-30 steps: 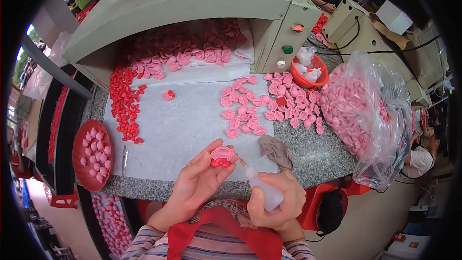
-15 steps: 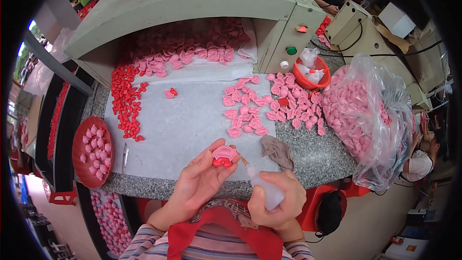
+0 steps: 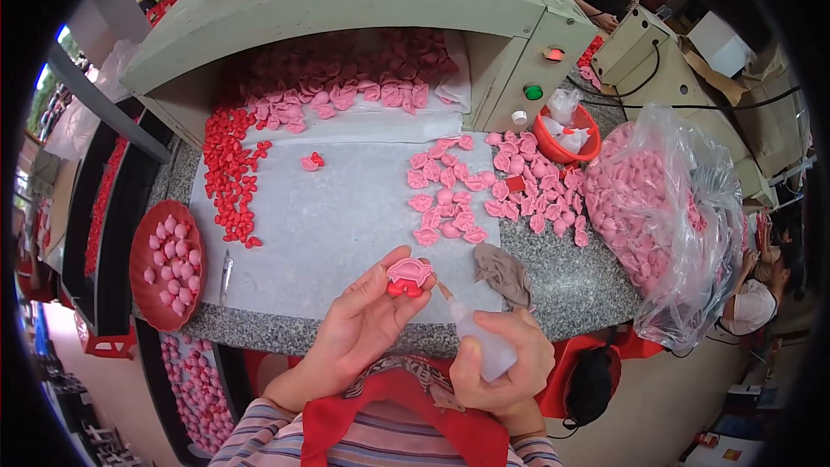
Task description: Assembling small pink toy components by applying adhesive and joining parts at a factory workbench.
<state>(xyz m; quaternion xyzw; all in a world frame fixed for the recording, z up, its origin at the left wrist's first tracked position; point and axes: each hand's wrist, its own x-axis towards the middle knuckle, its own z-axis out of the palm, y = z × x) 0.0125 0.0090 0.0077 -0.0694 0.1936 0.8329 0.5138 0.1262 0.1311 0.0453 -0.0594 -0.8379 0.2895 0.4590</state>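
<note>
My left hand [image 3: 363,307] pinches a small pink hollow plastic piece [image 3: 410,271] with a red two-lobed part [image 3: 404,289] at its lower edge. My right hand [image 3: 510,363] is wrapped round a translucent white squeeze bottle [image 3: 484,342]. The bottle's thin brownish tip points up and left, close to the right side of the pink piece; whether it touches I cannot tell. Both hands are over the front edge of the white paper sheet [image 3: 303,251]. Farther back on it lies another joined pink-and-red piece [image 3: 311,162].
A pale green machine [image 3: 346,9] arches over more pink pieces. Small red parts [image 3: 232,182] are heaped at the left, beside a red dish [image 3: 138,281] of pink balls. At right are loose pink pieces [image 3: 532,177], a grey cloth [image 3: 501,272], an orange basket [image 3: 566,154] and a stuffed plastic bag [image 3: 635,216].
The whole view has shifted slightly. Both hands keep their grip, and the bottle's tip stays close to the pink piece.
</note>
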